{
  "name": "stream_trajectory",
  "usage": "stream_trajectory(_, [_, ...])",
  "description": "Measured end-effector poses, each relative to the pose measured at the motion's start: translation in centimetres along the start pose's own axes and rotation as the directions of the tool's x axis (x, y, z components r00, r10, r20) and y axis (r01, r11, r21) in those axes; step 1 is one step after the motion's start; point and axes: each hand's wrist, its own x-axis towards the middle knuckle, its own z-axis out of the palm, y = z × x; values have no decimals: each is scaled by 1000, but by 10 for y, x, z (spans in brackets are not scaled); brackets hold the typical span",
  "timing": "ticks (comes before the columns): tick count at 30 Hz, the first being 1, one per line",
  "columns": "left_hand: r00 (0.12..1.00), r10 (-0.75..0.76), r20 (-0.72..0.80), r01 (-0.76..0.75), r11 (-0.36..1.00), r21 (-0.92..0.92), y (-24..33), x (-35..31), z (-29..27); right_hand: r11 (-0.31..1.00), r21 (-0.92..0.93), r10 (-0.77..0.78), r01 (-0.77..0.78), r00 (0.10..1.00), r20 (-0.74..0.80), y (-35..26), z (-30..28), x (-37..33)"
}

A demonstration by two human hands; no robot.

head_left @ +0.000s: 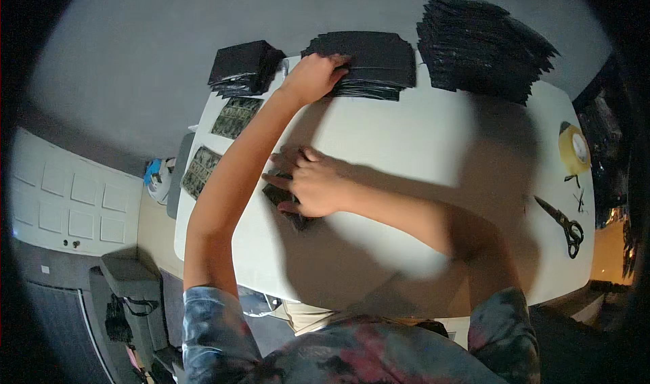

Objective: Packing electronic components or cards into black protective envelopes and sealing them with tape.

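Observation:
My left hand reaches to the far edge of the table, its fingers resting on a low, wide stack of flat black plastic packets. The thumb stands apart from the fingers. My right hand lies over a small dark flat piece near the middle of the table, fingers spread, and covers most of it. Beyond my left forearm lie two flat rectangular pieces with a dark greenish pattern, one farther patterned piece and one nearer patterned piece.
A smaller black stack stands at far left, a taller, uneven black stack at far right. On the white table's right side are a yellowish tape roll and black-handled scissors. A grey chair stands at lower left.

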Motion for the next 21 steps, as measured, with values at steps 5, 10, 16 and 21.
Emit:
stream_trajectory(5, [970, -196, 142, 178, 975, 130, 6, 4, -6, 998, -15, -57, 56, 994, -88, 4, 14, 5])
stream_trajectory(10, [959, -216, 182, 153, 939, 307, 19, 1, -21, 998, -9, -65, 64, 992, -108, 4, 11, 4])
stream_trajectory(16, [983, -176, -47, 179, 890, 419, 55, -41, -99, 996, 28, -92, 89, 990, 103, 9, -16, 6])
stream_trajectory(21, [930, -350, 109, 246, 816, 523, 100, -104, -143, 996, -92, 66, -10, 773, 631, 25, -90, -9])
